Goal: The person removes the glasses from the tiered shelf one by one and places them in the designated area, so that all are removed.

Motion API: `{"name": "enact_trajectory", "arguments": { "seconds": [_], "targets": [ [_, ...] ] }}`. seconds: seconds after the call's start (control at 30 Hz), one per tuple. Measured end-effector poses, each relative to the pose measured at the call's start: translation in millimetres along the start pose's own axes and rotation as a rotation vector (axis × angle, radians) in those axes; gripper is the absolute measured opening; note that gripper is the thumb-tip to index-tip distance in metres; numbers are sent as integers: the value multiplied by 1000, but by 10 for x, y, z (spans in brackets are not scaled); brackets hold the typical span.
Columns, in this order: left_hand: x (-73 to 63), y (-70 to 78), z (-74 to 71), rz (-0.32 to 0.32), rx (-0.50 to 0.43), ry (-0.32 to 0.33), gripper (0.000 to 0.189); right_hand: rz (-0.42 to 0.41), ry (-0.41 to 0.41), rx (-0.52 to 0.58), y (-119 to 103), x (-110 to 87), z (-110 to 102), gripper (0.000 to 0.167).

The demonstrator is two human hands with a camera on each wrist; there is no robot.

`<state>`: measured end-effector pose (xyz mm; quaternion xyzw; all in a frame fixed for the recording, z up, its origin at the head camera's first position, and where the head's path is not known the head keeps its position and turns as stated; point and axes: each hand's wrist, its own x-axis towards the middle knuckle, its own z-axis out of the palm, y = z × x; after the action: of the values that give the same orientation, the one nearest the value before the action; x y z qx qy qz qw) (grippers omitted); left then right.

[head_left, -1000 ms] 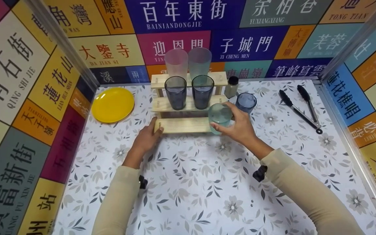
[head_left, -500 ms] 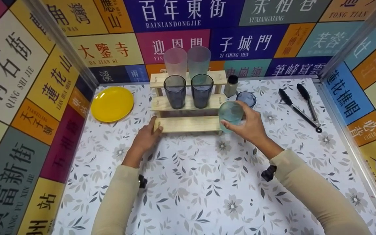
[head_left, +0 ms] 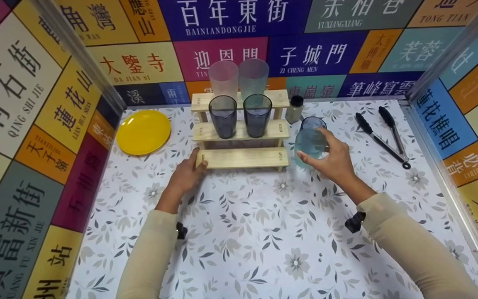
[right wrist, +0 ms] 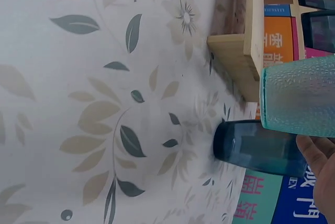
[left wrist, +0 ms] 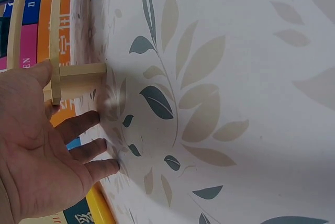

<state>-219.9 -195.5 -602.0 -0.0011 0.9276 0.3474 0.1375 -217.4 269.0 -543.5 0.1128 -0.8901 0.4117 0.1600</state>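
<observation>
teal cup [head_left: 311, 143] partly hides the blue cup [head_left: 314, 123].

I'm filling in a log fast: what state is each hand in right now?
Left hand: holding the near left end of the wooden rack.
Right hand: holding the pale green cup between thumb and fingers.

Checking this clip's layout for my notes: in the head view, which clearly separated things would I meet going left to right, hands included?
Yellow plate → left hand → wooden rack → teal glass → right hand → tongs.
</observation>
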Motion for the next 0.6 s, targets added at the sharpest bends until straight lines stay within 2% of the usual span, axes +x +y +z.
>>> {"name": "enact_trajectory", "arguments": {
  "seconds": [0.2, 0.6],
  "targets": [
    [12, -7, -3, 1, 5, -1, 77, 26, 28, -26, 149, -33, -87, 84],
    [10, -10, 6, -24, -4, -14, 78, 130, 52, -62, 524, -63, -257, 86]
  ]
}}
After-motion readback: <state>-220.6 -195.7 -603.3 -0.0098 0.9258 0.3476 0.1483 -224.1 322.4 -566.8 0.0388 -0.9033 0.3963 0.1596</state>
